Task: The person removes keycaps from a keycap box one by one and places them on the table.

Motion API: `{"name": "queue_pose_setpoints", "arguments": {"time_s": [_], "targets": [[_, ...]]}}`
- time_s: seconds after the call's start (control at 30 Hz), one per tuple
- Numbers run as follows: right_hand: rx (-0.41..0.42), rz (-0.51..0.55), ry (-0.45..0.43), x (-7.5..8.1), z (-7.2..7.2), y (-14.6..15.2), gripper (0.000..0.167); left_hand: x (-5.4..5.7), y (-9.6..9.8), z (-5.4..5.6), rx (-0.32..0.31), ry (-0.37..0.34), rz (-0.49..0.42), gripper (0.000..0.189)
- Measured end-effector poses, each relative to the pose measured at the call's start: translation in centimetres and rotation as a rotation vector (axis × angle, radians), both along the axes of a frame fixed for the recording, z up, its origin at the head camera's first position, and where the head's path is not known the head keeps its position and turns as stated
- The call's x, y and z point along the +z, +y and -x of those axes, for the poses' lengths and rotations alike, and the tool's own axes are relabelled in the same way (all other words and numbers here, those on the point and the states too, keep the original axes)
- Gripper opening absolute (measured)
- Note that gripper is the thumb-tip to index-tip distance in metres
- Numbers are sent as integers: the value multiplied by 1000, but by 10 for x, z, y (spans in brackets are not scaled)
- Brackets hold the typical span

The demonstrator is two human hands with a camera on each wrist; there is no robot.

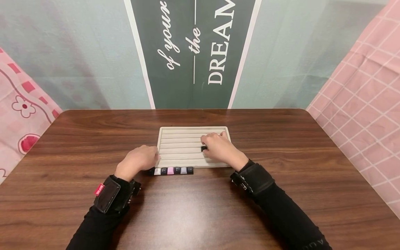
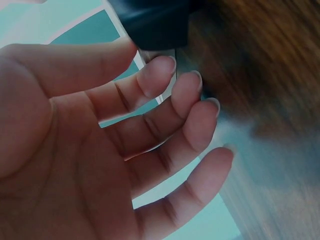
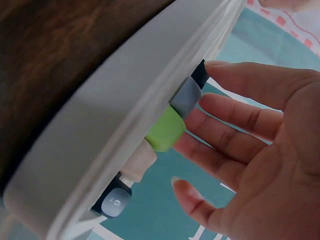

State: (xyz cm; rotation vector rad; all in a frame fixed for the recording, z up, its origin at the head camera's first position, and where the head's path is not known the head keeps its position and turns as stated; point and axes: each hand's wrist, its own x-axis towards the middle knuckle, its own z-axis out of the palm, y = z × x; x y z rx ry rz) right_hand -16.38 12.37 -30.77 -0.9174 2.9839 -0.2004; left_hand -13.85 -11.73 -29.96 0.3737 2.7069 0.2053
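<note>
My left hand (image 1: 140, 159) rests at the left edge of a cream ridged tray (image 1: 178, 146). Its fingers (image 2: 200, 125) are loosely bent, with nothing seen between them. A dark block, probably a keycap (image 2: 155, 25), stands close by its thumb tip. Over the tray's right part, my right hand (image 1: 220, 147) pinches a black keycap (image 1: 203, 148) between thumb and finger. Beside that one in the right wrist view sit a grey keycap (image 3: 186, 97), a green keycap (image 3: 166, 130), a beige keycap (image 3: 138, 161) and a dark keycap with a grey top (image 3: 115, 201).
A row of black, white, pink and grey keycaps (image 1: 170, 171) lies along the tray's front edge on the brown wooden table (image 1: 281, 146). Behind the table hangs a lettered backdrop (image 1: 193, 52). Pink cloth (image 1: 368, 86) borders both sides.
</note>
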Motion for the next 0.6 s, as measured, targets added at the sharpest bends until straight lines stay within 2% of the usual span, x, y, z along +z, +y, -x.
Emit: {"name": "queue_pose_setpoints", "arguments": {"time_s": [0.2,0.6], "targets": [[1,-21,0,1,2,-1,9,-1,0,1,4,-3,2,18],[8,-15,-2,1,3,-1,23,-2,0,0,6,4,-1,18]]}}
